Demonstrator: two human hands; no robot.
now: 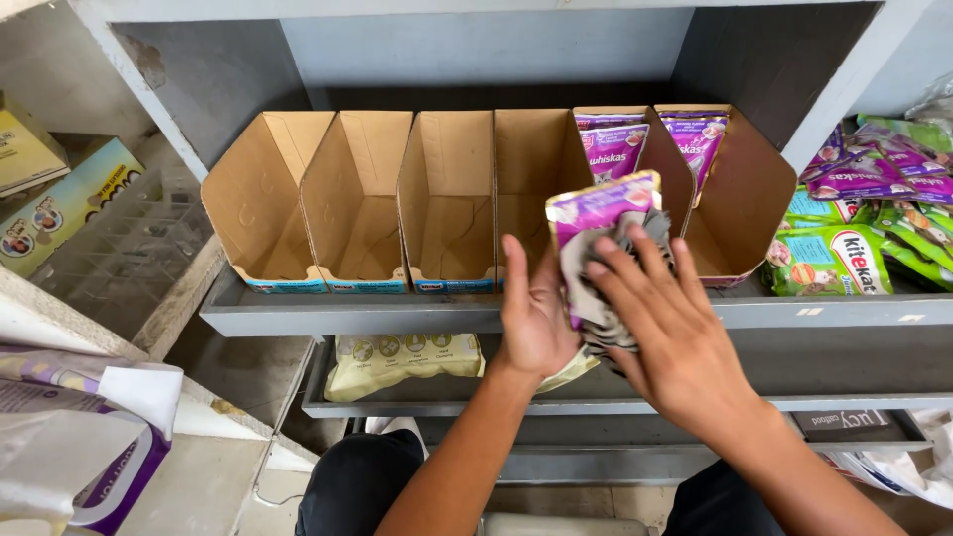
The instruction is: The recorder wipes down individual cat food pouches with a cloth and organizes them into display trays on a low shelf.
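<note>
A stack of purple pouches [603, 260] sits upright between both hands, in front of the grey shelf [347, 316]. The left hand [533, 313] cups the stack from behind and below, fingers wrapped against its back. The right hand [663, 333] lies spread over the front, fingers splayed across the grey pouch edges, pressing them together.

Just beyond the fingertips stands a row of open cardboard trays [447, 203]. The four to the left of the hands are empty; the two up and to the right hold a few purple pouches [613, 144] standing on end. Further right lies a loose heap of green and purple packets [874, 218].

To handle the stack well, both hands should keep even pressure so no pouch slips out, with the edges squared and kept upright like those already standing in the trays.
</note>
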